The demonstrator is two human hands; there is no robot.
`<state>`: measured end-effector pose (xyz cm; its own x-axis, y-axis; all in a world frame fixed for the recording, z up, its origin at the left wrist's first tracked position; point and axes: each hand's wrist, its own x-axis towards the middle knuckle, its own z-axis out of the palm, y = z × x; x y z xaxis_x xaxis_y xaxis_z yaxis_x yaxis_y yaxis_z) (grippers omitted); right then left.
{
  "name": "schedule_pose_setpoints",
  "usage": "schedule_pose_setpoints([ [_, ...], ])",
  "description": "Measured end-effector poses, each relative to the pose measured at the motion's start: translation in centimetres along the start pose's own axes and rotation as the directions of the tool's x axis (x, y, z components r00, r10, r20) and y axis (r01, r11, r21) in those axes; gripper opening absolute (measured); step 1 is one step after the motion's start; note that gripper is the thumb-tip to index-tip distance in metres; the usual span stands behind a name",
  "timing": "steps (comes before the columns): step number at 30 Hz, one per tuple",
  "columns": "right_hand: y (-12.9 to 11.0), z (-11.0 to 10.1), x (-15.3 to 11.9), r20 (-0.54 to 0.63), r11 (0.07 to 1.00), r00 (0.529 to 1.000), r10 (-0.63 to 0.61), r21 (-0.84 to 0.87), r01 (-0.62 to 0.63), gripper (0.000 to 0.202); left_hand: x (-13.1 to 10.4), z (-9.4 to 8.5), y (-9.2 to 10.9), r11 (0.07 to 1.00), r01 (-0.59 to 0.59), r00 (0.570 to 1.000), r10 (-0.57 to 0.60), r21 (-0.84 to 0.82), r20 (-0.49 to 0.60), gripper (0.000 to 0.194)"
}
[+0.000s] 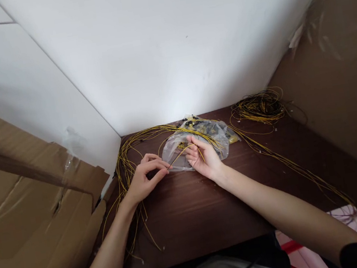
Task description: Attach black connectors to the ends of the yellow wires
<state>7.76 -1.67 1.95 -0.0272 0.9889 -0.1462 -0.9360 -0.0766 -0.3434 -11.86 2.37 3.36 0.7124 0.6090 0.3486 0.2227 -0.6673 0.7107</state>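
Observation:
A thin yellow and black wire [180, 154] runs between my two hands over the table. My left hand [147, 175] pinches its left end between thumb and fingertips. My right hand [203, 157] holds the other part, with the fingers curled and a short piece bending down past the palm. Behind my right hand lies a clear plastic bag [173, 146] with small black and yellow parts in it. A bundle of yellow and black wires [124, 153] arches from beside my left forearm across to the bag.
A coiled pile of wires [261, 106] sits at the back right of the dark brown table [190, 213]. More wires [286, 162] stretch to the front right edge. Cardboard boxes stand left [38, 226] and right [341, 82]; a white wall [166, 55] is behind.

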Motion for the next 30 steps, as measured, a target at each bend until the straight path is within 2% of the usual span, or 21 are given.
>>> schedule_pose_setpoints([
  [2,-0.3,0.0,0.0,0.011,1.000,1.000,-0.012,0.020,0.012,0.007,0.0,0.1,-0.1,0.999,0.026,0.999,-0.025,0.039,-0.026,0.016],
  [5,-0.5,0.1,-0.1,0.028,1.000,0.999,-0.017,0.005,0.017,0.009,0.0,0.2,-0.5,0.992,0.024,0.999,-0.018,0.124,-0.050,0.013],
  [8,-0.5,0.4,-0.5,0.077,0.993,0.997,-0.004,-0.114,0.013,0.012,0.0,0.3,-1.1,0.961,0.026,0.993,0.007,0.274,-0.118,0.014],
  [11,-0.5,0.7,-1.3,0.163,0.961,0.983,0.089,-0.274,-0.041,0.015,-0.1,0.2,-1.5,0.920,0.100,0.965,0.003,0.378,-0.263,0.015],
  [13,-0.5,0.8,-1.8,0.226,0.926,0.952,0.207,-0.359,-0.116,0.016,-0.1,0.1,-1.6,0.907,0.170,0.924,-0.011,0.385,-0.382,0.015],
  [16,-0.3,0.7,-2.3,0.329,0.864,0.860,0.390,-0.453,-0.218,0.016,-0.1,-0.2,-1.9,0.925,0.250,0.851,-0.068,0.287,-0.520,0.017],
  [18,0.0,0.5,-2.3,0.392,0.828,0.788,0.476,-0.502,-0.250,0.015,-0.1,-0.4,-2.1,0.955,0.253,0.825,-0.129,0.156,-0.550,0.019],
  [20,0.4,0.4,-2.1,0.401,0.798,0.760,0.512,-0.549,-0.248,0.016,-0.1,-0.5,-2.1,0.975,0.220,0.823,-0.178,0.015,-0.540,0.019],
  [21,0.6,0.4,-1.9,0.371,0.786,0.778,0.506,-0.570,-0.239,0.017,-0.1,-0.5,-2.1,0.979,0.199,0.825,-0.195,-0.049,-0.531,0.019],
  [25,1.3,0.1,-1.1,0.130,0.780,0.916,0.379,-0.578,-0.241,0.021,0.2,-0.3,-1.3,0.957,0.124,0.829,-0.246,-0.264,-0.501,0.020],
  [27,1.4,-0.1,-0.8,0.068,0.799,0.941,0.331,-0.550,-0.242,0.023,0.2,-0.1,-0.9,0.917,0.087,0.844,-0.276,-0.390,-0.460,0.020],
  [30,1.3,-0.5,-0.5,0.050,0.827,0.955,0.293,-0.514,-0.227,0.023,0.2,0.0,-0.5,0.806,0.098,0.882,-0.342,-0.584,-0.323,0.024],
])
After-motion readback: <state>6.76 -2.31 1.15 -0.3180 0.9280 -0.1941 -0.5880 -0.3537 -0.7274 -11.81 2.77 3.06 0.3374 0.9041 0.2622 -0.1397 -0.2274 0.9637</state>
